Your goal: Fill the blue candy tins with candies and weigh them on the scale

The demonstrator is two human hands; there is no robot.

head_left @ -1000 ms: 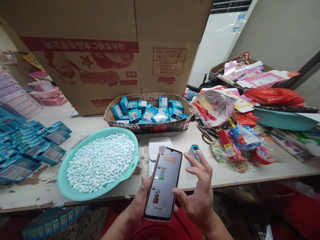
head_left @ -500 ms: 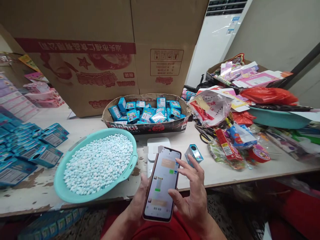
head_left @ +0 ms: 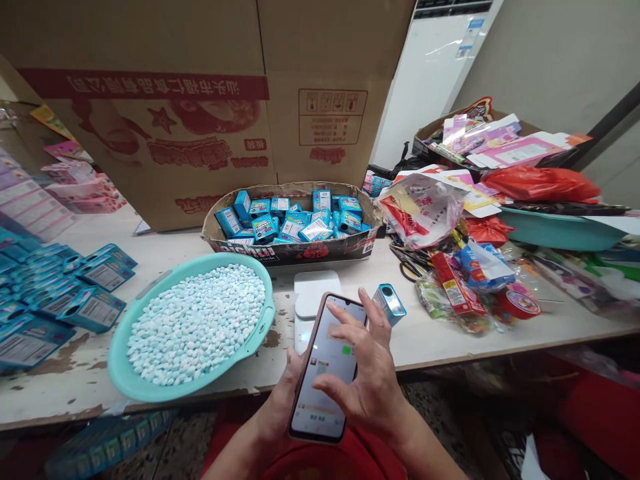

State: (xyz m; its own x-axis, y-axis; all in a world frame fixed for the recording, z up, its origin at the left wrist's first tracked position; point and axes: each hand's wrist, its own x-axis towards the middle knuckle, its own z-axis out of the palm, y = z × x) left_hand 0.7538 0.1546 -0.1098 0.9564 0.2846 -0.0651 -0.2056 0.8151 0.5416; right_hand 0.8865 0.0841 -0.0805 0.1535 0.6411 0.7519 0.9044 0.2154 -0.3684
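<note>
A smartphone point(head_left: 320, 393) with a chat on its lit screen is held in my left hand point(head_left: 283, 393), upright and tilted slightly right. Over the screen hovers my right hand point(head_left: 367, 367), its fingers spread and holding nothing; whether a fingertip touches the glass I cannot tell. Behind the phone lies a small white scale point(head_left: 315, 288), partly covered by it. Just beyond my right fingers stands a single small blue box point(head_left: 390, 303). To the left a turquoise basin point(head_left: 120, 363) holds many pale blue and white candies point(head_left: 200, 320).
A low cardboard tray point(head_left: 300, 253) of blue boxes sits before a large carton point(head_left: 210, 147). More blue boxes point(head_left: 95, 310) are stacked at the left. Scissors point(head_left: 410, 267), wrapped sweets point(head_left: 455, 287) and plastic bags point(head_left: 420, 207) crowd the right. The table's front edge point(head_left: 450, 363) runs nearby.
My right hand has moved left, from beside the phone's right edge to over its screen. The left hand keeps its hold on the phone. The camera view has shifted slightly.
</note>
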